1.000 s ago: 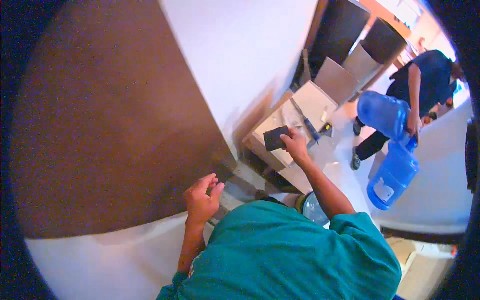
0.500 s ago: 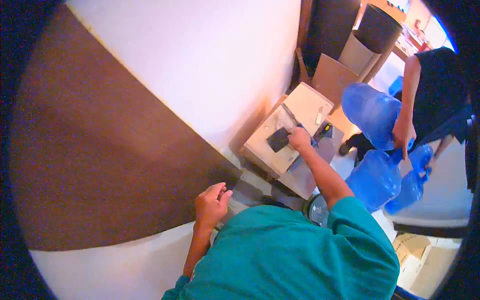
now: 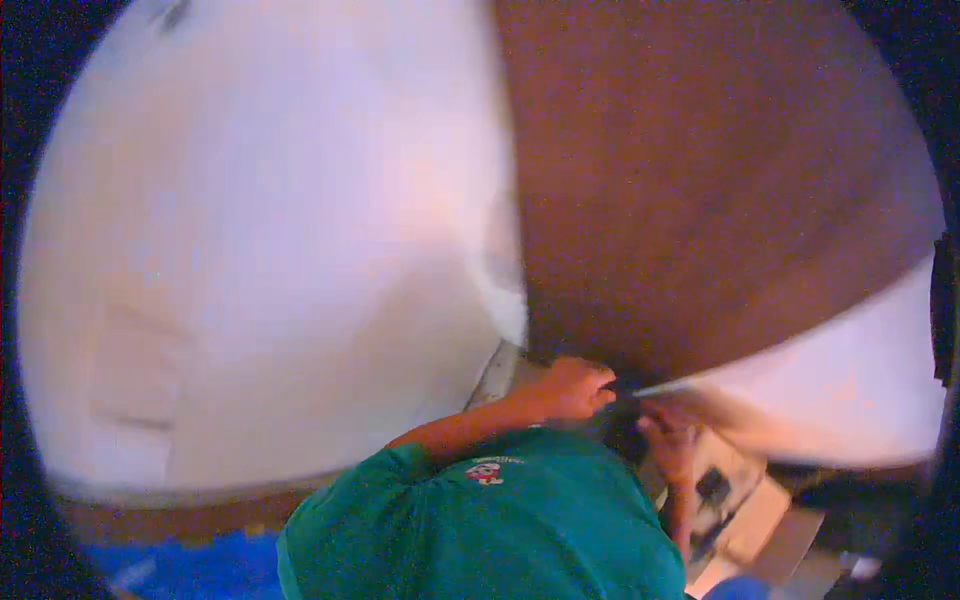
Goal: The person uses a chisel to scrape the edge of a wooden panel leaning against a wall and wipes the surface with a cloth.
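Note:
My left hand [image 3: 578, 390] is closed in front of my chest, close to the lower end of the brown panel [image 3: 700, 180]. Something small and dark shows by its fingers, too blurred to name. Just to its right, my right hand [image 3: 675, 440] is raised with bent fingers, smeared by motion; whether it holds anything cannot be made out. Beyond that hand is a light box-like stand [image 3: 745, 530], with a black flat square thing [image 3: 713, 487] on top. I wear a green shirt [image 3: 520, 530].
A large white wall [image 3: 280, 220] fills the left, meeting the brown panel along an upright edge. Another white surface [image 3: 850, 370] lies at the right. Blue material [image 3: 200, 565] spreads at the lower left, and a brown cardboard-like piece [image 3: 800, 540] leans beside the stand.
The view has swung left, so the stand now sits at the lower right. My right hand has left the stand and come near my left. The person with blue bottles is out of view.

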A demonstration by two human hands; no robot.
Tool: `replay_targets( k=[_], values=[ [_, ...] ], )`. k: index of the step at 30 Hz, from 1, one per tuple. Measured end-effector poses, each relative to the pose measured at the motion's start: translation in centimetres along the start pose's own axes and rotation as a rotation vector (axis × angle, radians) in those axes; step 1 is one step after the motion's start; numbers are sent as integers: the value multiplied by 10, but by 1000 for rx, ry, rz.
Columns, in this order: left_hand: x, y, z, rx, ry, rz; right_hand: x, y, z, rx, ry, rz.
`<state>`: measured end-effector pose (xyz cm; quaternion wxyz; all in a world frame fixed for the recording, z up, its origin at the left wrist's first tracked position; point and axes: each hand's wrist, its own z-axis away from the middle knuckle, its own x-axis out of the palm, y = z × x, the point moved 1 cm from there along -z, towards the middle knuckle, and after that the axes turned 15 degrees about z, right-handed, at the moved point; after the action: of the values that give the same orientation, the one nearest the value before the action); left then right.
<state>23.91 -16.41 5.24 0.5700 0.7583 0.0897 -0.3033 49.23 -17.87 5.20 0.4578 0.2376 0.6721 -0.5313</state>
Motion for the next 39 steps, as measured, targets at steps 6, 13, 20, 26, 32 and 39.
replay_targets(
  k=[6,13,20,26,32,39],
  values=[
    [-61,4,65,-242,277,-88,29,-93,-97,-459,-470,-272],
    [-74,129,201,-175,1150,-445,67,-174,-135,-560,-1097,-439],
    [-103,206,395,-808,2005,-1448,205,-280,-172,-947,-1369,-85],
    [-70,172,536,-1168,2026,-1350,272,-293,-173,-1211,-1430,100],
    [37,23,666,-1357,1487,-1344,341,-266,-109,-1177,-1478,400],
    [41,-36,702,-1147,2155,-862,394,-319,-2,-1292,-1508,480]
  ],
)
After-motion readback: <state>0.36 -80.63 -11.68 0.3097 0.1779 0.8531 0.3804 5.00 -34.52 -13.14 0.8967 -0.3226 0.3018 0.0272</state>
